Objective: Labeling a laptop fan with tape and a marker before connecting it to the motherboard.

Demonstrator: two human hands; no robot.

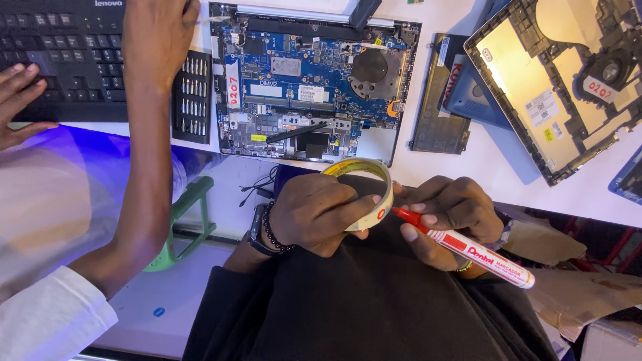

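My left hand grips a roll of pale masking tape, held upright over my lap. My right hand holds a red and white marker pen with its red tip touching the outer face of the roll, where a red mark shows. Both hands sit just below the white table's edge. Beyond them on the table lies an opened laptop base with a blue circuit board and a fan.
Another person's arm reaches across the left to a black screwdriver bit set; their other hand rests by a black keyboard. A dark battery and a laptop cover lie at right.
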